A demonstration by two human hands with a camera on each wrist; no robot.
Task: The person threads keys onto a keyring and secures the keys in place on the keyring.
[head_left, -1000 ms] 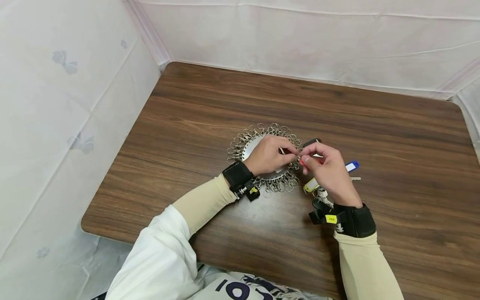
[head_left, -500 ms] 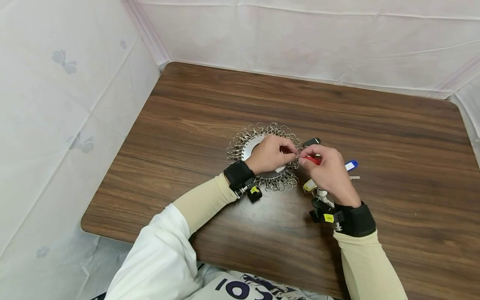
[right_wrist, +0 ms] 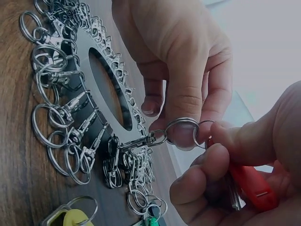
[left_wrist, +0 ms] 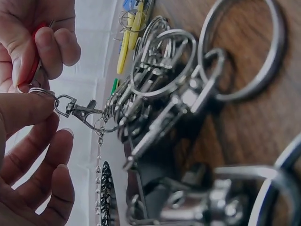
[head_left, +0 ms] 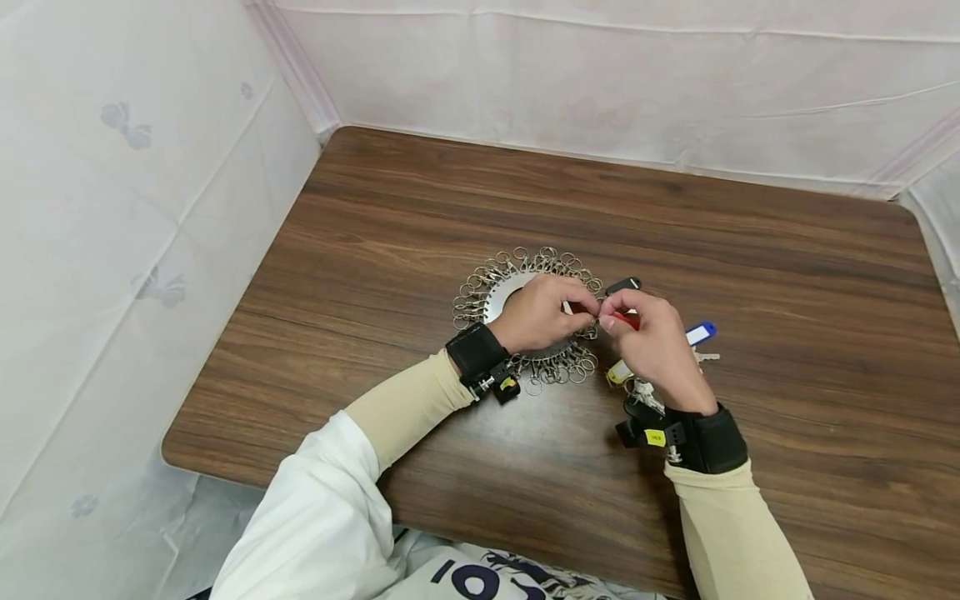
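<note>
A round metal disc (head_left: 501, 293) ringed with several clips and split rings lies mid-table. My left hand (head_left: 588, 310) is over its right side and pinches one split ring (right_wrist: 182, 130), which hangs on a clip (right_wrist: 143, 140) attached to the disc (right_wrist: 110, 89). My right hand (head_left: 607, 321) meets it fingertip to fingertip and grips a red key tag (head_left: 627, 319) with its small ring against the split ring. In the left wrist view the pinched ring (left_wrist: 40, 91) and clip (left_wrist: 77, 110) sit between both hands.
On the wooden table (head_left: 375, 208), a black tag (head_left: 624, 286), a blue tag (head_left: 701, 333) and a yellow tag (head_left: 618, 372) with keys lie around my right hand. White cloth walls (head_left: 150, 208) close off the left and back of the table.
My right hand has turned a little, so more of the red tag shows. Both hands stay together at the disc's right edge.
</note>
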